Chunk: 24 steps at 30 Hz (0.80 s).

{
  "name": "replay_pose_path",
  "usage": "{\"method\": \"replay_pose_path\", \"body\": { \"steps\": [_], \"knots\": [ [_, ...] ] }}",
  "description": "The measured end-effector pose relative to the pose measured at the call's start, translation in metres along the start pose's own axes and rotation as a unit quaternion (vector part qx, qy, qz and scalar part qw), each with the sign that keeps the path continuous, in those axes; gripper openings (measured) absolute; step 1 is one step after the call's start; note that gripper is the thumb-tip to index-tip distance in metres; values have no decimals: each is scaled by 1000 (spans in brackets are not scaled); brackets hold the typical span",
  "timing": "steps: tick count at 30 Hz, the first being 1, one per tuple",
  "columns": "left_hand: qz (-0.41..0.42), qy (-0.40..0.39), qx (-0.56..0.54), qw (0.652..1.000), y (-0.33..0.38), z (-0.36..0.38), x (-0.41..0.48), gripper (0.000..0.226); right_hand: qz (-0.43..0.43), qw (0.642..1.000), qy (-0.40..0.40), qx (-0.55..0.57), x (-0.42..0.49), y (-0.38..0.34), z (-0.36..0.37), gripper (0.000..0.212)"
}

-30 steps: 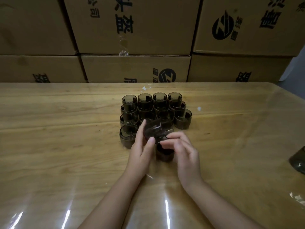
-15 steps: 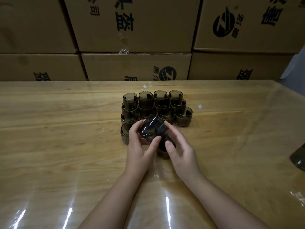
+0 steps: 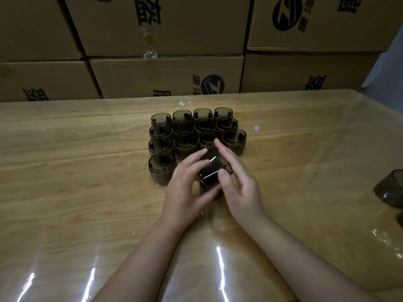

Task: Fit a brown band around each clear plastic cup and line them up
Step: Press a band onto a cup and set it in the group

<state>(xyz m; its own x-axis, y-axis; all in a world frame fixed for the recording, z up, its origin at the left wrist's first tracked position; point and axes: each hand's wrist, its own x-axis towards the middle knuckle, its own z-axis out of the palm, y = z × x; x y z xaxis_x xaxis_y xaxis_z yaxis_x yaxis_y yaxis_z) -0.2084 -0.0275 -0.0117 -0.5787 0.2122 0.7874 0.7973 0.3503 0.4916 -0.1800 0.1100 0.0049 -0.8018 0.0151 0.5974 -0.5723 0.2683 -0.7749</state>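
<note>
Between my two hands sits a dark plastic cup (image 3: pixel 209 175), tilted, just above the wooden table (image 3: pixel 87 192). My left hand (image 3: pixel 185 190) grips its left side with curled fingers and thumb. My right hand (image 3: pixel 237 184) holds its right side, thumb on the cup's front and fingers stretched over its far side. Whether a brown band is on this cup is hidden by my fingers. Behind my hands, several banded cups (image 3: pixel 161 168) stand upright in close rows.
A stack of dark cups (image 3: pixel 390 188) lies at the table's right edge. Cardboard boxes (image 3: pixel 165 77) form a wall along the far edge of the table. A clear glossy film covers the tabletop.
The cup has turned and tilted between my hands, and both hands have drifted a little to the right. My right fingers now reach further over the cup's far side.
</note>
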Motion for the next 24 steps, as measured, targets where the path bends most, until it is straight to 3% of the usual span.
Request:
{"method": "replay_pose_path", "body": {
  "steps": [6, 10, 14, 20, 24],
  "knots": [
    [12, 19, -24, 999, -3, 1, 1, 57, 87, 992, -34, 90, 5, 0, -10, 50],
    [-17, 83, -27, 996, -6, -1, 2, 54, 84, 992, -52, 72, 2, 0, -5, 45],
    [-20, 107, 52, 993, -6, -3, 2, 51, 54, 995, -47, 63, -1, 0, -3, 42],
    [7, 46, 116, 992, -4, -2, 3, 58, 32, 996, -19, 87, -1, -3, -3, 41],
    [75, 13, 128, 989, 0, -1, 4, 56, 34, 995, -15, 96, 1, -4, -6, 43]
  ]
}}
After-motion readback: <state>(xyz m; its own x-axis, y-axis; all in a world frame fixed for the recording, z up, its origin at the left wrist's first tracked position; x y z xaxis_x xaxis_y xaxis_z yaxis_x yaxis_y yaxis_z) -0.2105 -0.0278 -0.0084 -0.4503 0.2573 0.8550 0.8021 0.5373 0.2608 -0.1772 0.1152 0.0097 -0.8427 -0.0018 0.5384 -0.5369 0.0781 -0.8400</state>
